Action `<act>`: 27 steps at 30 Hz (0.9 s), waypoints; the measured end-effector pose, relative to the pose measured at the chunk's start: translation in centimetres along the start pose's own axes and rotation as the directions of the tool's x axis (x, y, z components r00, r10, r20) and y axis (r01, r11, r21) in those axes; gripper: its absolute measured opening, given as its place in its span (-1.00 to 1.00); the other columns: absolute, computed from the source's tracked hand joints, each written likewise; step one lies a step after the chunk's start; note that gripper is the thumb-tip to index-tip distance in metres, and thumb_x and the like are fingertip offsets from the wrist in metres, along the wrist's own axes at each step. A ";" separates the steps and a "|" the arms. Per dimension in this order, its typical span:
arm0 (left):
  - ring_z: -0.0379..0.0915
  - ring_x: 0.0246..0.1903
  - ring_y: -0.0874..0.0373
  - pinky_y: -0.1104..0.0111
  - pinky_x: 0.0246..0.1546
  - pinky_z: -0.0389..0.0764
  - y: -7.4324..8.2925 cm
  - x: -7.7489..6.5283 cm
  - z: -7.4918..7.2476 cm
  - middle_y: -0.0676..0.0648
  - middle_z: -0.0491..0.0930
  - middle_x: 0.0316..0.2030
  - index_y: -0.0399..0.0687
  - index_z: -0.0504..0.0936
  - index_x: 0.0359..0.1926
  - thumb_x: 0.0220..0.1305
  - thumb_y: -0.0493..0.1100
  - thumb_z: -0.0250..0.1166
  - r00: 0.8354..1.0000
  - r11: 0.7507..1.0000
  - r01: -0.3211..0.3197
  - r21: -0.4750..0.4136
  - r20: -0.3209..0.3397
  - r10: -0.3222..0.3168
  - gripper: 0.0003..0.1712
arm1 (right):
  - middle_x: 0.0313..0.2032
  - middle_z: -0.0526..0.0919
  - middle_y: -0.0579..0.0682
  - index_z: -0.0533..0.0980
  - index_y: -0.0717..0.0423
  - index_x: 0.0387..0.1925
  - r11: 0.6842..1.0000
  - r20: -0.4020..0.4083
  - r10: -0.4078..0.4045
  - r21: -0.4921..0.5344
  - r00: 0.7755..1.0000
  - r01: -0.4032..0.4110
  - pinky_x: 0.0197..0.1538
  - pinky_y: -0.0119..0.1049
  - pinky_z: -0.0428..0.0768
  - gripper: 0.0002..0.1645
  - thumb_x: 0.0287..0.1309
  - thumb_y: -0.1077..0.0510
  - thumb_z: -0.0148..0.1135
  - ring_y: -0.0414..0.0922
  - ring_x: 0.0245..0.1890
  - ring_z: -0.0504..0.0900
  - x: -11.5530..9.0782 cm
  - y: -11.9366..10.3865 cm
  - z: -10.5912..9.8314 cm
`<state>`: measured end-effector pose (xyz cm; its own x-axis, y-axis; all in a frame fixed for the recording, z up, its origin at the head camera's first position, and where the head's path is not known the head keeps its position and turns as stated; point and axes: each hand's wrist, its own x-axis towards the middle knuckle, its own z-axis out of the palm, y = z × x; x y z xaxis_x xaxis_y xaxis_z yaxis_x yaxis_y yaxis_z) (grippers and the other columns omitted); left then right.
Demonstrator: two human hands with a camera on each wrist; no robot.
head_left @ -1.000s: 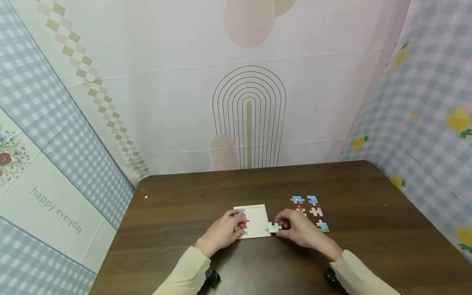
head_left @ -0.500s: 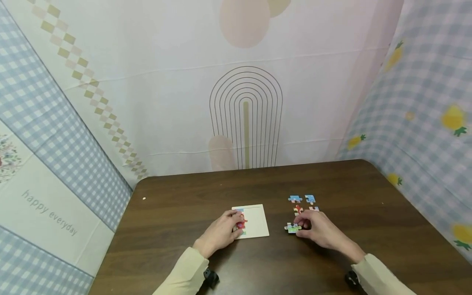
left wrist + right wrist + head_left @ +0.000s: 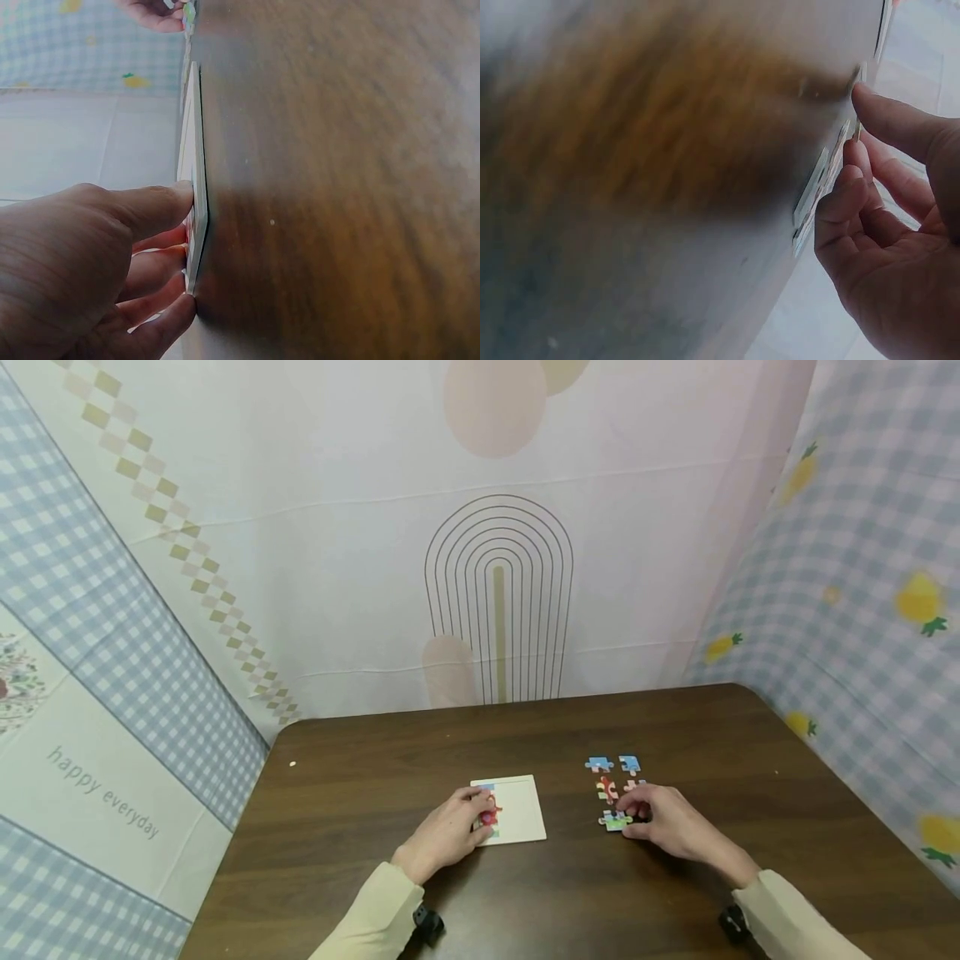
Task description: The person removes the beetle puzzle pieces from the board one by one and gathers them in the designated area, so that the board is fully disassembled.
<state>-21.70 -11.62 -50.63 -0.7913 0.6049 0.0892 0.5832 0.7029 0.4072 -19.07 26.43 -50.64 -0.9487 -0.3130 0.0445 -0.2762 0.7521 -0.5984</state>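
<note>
Green piece: a flat green-and-blue jigsaw piece with rounded knobs, pinched at its right end between the thumb and fingers of my right hand.
Its lie: it reaches left from those fingers, long axis roughly left to right, one knob pointing left; whether it touches the worktop, I cannot tell.
Tray from piece: the thin, square, cream puzzle tray lies to the left, its near half level with the piece, well apart, dark brown wood-grain worktop between.
Nearer hand: my right has the piece; my left hand is at the tray's left end.
Left fingers: bent over that end, thumb at the near edge, holding the tray and partly covering a red, blue and green picture strip.
Just beyond the piece: a flat red jigsaw piece, perhaps touching it.
Past my right fingers: a pink jigsaw piece, partly hidden.
Far row: a left blue jigsaw piece and a right blue jigsaw piece, apart.
</note>
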 end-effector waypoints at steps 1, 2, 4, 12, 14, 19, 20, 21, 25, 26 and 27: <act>0.50 0.47 -0.19 -0.08 0.40 0.62 0.0 0.0 0.0 -0.17 0.74 0.24 -0.12 0.71 0.19 0.46 -0.24 0.44 1.000 1.000 0.001 -0.003 0.001 -0.001 -0.67 | -0.30 0.67 -0.17 0.75 0.06 -0.17 1.000 0.005 0.009 -0.002 1.000 -0.009 -0.23 -0.39 0.57 -0.73 0.10 0.23 0.67 -0.37 -0.31 0.51 0.0 0.1 -0.1; 0.50 0.48 -0.20 -0.08 0.40 0.62 0.0 0.0 0.0 -0.16 0.74 0.24 -0.11 0.71 0.20 0.46 -0.23 0.44 1.000 1.000 0.002 -0.004 0.002 -0.002 -0.67 | -0.30 0.67 -0.17 0.75 0.07 -0.17 1.000 0.009 0.014 -0.004 1.000 -0.013 -0.23 -0.39 0.56 -0.73 0.10 0.23 0.67 -0.37 -0.31 0.51 0.1 0.2 -0.1; 0.50 0.47 -0.20 -0.09 0.39 0.62 0.0 0.0 -0.1 -0.16 0.74 0.24 -0.11 0.71 0.19 0.46 -0.23 0.45 1.000 1.000 0.003 -0.006 0.002 -0.003 -0.66 | -0.30 0.67 -0.17 0.74 0.07 -0.17 1.000 0.017 0.018 -0.008 1.000 -0.017 -0.23 -0.38 0.56 -0.73 0.10 0.23 0.67 -0.37 -0.31 0.51 0.2 0.3 -0.3; 0.51 0.46 -0.19 -0.10 0.37 0.64 -0.1 0.2 0.0 -0.19 0.73 0.25 -0.12 0.71 0.19 0.46 -0.22 0.44 1.000 1.000 0.005 -0.003 0.001 -0.005 -0.67 | -0.30 0.65 -0.15 0.74 0.07 -0.18 0.999 0.046 0.042 -0.014 0.998 -0.041 -0.22 -0.38 0.53 -0.73 0.09 0.24 0.67 -0.33 -0.30 0.50 0.6 0.6 -0.5; 0.52 0.46 -0.17 -0.09 0.35 0.65 -0.8 0.3 0.7 -0.19 0.72 0.26 -0.09 0.71 0.19 0.45 -0.21 0.45 1.000 1.000 -0.004 -0.007 -0.013 0.004 -0.66 | -0.30 0.66 -0.14 0.74 0.08 -0.18 0.999 0.048 0.047 -0.013 0.998 -0.046 -0.22 -0.38 0.53 -0.73 0.08 0.23 0.67 -0.32 -0.30 0.50 0.6 0.5 -0.5; 0.55 0.43 -0.10 0.00 0.28 0.72 -4.3 1.4 4.3 -0.09 0.74 0.22 0.07 0.69 0.18 0.44 -0.09 0.48 0.996 0.997 -0.044 0.060 -0.075 0.049 -0.65 | -0.29 0.67 -0.12 0.74 0.11 -0.16 0.998 0.052 0.056 -0.008 0.997 -0.056 -0.22 -0.37 0.53 -0.71 0.08 0.22 0.68 -0.30 -0.29 0.51 0.6 0.4 -0.6; 0.55 0.43 -0.09 0.02 0.28 0.72 -4.8 1.6 4.9 -0.07 0.74 0.22 0.10 0.68 0.18 0.44 -0.07 0.48 0.995 0.996 -0.048 0.069 -0.085 0.054 -0.66 | -0.29 0.67 -0.11 0.74 0.12 -0.16 0.999 0.050 0.051 -0.009 0.997 -0.050 -0.23 -0.37 0.52 -0.70 0.08 0.22 0.68 -0.29 -0.29 0.50 0.7 0.4 -0.7; 0.56 0.41 -0.10 0.03 0.27 0.73 -4.9 1.6 4.8 -0.07 0.74 0.21 0.10 0.68 0.17 0.45 -0.06 0.48 0.994 0.995 -0.056 0.077 -0.086 0.062 -0.66 | -0.29 0.67 -0.11 0.74 0.12 -0.15 0.999 0.049 0.053 -0.011 0.997 -0.053 -0.23 -0.38 0.52 -0.70 0.08 0.22 0.67 -0.29 -0.29 0.50 0.7 0.3 -0.7; 0.57 0.39 -0.16 -0.02 0.25 0.72 -3.2 1.1 2.8 -0.15 0.73 0.22 0.02 0.69 0.18 0.46 -0.10 0.47 0.996 0.997 -0.063 0.042 -0.060 0.065 -0.66 | -0.31 0.65 -0.10 0.74 0.12 -0.15 0.999 0.013 0.052 -0.011 0.999 -0.052 -0.25 -0.39 0.49 -0.73 0.12 0.23 0.64 -0.30 -0.32 0.48 0.7 -0.5 -0.7; 0.58 0.38 -0.18 -0.05 0.24 0.72 -2.8 1.0 2.3 -0.18 0.73 0.23 -0.01 0.70 0.18 0.45 -0.12 0.47 0.996 0.997 -0.066 0.028 -0.056 0.067 -0.65 | -0.31 0.65 -0.11 0.74 0.13 -0.14 0.999 0.001 0.048 -0.009 0.999 -0.048 -0.25 -0.39 0.49 -0.75 0.14 0.24 0.62 -0.30 -0.33 0.47 0.7 -0.8 -0.6; 0.59 0.37 -0.17 -0.03 0.21 0.73 -2.7 0.9 2.1 -0.19 0.73 0.22 -0.02 0.70 0.19 0.46 -0.12 0.47 0.995 0.996 -0.076 0.041 -0.058 0.078 -0.65 | -0.32 0.64 -0.12 0.74 0.12 -0.15 0.999 -0.010 0.052 -0.003 0.999 -0.052 -0.25 -0.39 0.49 -0.76 0.15 0.24 0.61 -0.31 -0.33 0.47 0.7 -1.2 -0.5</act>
<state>-23.63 -12.15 -53.50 -0.7525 0.6354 0.1730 0.6486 0.6697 0.3617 -19.52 25.63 -49.50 -0.9633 -0.2676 0.0217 -0.2271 0.7691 -0.5974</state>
